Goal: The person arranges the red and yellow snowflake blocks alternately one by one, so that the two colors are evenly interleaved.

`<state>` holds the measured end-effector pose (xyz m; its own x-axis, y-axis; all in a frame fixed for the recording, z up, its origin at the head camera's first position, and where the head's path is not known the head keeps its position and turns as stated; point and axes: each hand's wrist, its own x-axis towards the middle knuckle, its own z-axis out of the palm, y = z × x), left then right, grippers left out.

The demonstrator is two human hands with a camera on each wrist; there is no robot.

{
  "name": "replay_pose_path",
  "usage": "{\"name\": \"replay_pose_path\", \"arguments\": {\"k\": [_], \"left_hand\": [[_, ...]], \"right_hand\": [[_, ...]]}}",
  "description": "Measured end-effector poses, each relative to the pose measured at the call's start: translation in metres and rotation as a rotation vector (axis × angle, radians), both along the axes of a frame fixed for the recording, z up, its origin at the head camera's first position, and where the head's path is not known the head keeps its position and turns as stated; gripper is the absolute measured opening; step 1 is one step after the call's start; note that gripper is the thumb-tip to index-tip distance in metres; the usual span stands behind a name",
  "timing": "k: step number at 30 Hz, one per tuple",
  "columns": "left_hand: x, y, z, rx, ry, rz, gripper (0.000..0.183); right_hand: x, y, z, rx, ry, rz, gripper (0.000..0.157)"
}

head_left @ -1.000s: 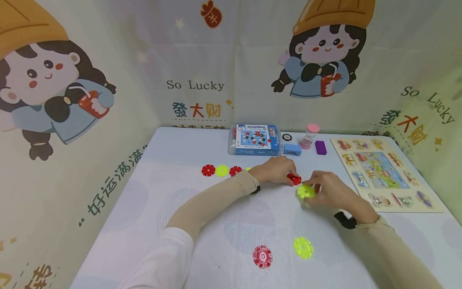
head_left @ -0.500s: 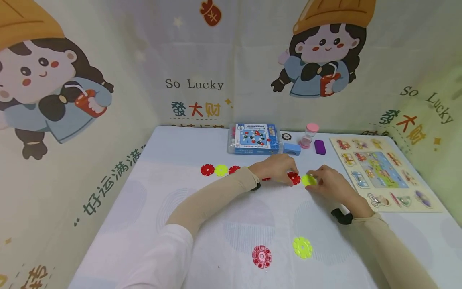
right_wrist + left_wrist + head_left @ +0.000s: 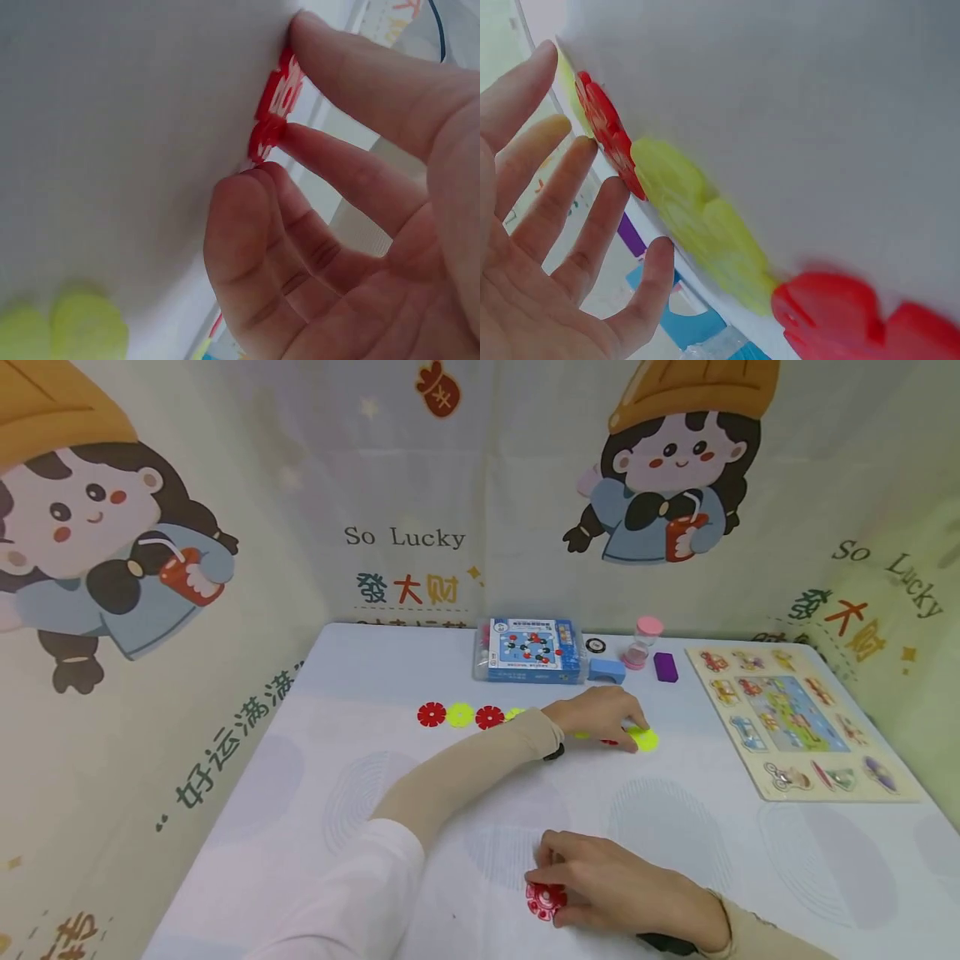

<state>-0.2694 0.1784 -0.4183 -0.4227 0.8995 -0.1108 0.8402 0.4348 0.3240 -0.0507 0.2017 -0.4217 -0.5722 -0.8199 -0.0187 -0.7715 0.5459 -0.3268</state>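
In the head view a row of red and yellow notched plastic interlocking discs runs across the table, starting with a red disc [image 3: 431, 714] on the left. My left hand [image 3: 600, 710] reaches over the row's right end, fingers spread, fingertips touching the edge of the last yellow disc [image 3: 647, 741]. Sleeve and hand hide several middle discs. Nearer the front, my right hand [image 3: 618, 885] pinches a red interlocking disc [image 3: 545, 902] between thumb and fingers by its rim. Another yellow disc [image 3: 90, 326] lies close under that hand in the right wrist view; the head view hides it.
Along the back stand a boxed molecule set [image 3: 531, 650], a blue arch block [image 3: 607, 672], a round black-and-white chip [image 3: 596, 645], a pink sand timer [image 3: 637, 652] and a purple block [image 3: 665, 667]. A wooden picture puzzle board [image 3: 798, 718] lies at the right.
The right hand laid a yellow disc at the row's right end, let go, and moved forward-left to the red disc near the front. The left hand slid right onto that yellow disc.
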Motion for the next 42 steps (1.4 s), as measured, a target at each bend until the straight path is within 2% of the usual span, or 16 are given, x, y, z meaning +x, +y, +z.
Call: {"name": "replay_pose_path", "arguments": {"k": [5,8,14,19,24,27,30,33,37,40,42], "left_hand": [[0.001,0.002,-0.003,-0.021,-0.010,0.012,0.041],[0.001,0.003,-0.004,-0.012,-0.016,0.019,0.039],[0.002,0.006,-0.006,-0.008,-0.014,0.018,0.040],[0.002,0.008,-0.006,-0.018,-0.013,0.033,0.040],[0.002,0.007,-0.003,-0.029,-0.009,0.038,0.041],[0.002,0.005,-0.002,-0.020,-0.006,0.033,0.041],[0.001,0.005,-0.002,-0.016,-0.003,0.030,0.041],[0.001,0.006,-0.002,-0.022,0.005,0.033,0.040],[0.000,0.008,-0.002,-0.035,0.016,0.036,0.039],[-0.001,0.009,-0.003,-0.039,0.007,0.034,0.039],[-0.001,0.009,-0.002,-0.038,-0.006,0.037,0.040]], "right_hand": [[-0.001,-0.002,-0.002,-0.007,-0.015,0.022,0.043],[-0.002,-0.002,-0.004,-0.031,0.010,0.040,0.038],[-0.002,-0.002,-0.003,-0.042,0.031,0.026,0.038],[-0.001,-0.003,-0.003,-0.051,0.113,0.042,0.029],[-0.002,-0.004,-0.004,-0.112,0.182,0.063,0.022],[-0.004,-0.001,-0.003,-0.134,0.147,0.052,0.021],[-0.010,0.011,0.003,-0.133,0.071,-0.021,0.023],[-0.026,0.043,0.014,-0.145,0.018,-0.158,0.028],[-0.061,0.111,0.025,-0.186,0.078,-0.382,0.033],[-0.087,0.160,0.022,-0.177,0.160,-0.547,0.034],[-0.102,0.182,0.017,-0.154,0.183,-0.629,0.036]]}}
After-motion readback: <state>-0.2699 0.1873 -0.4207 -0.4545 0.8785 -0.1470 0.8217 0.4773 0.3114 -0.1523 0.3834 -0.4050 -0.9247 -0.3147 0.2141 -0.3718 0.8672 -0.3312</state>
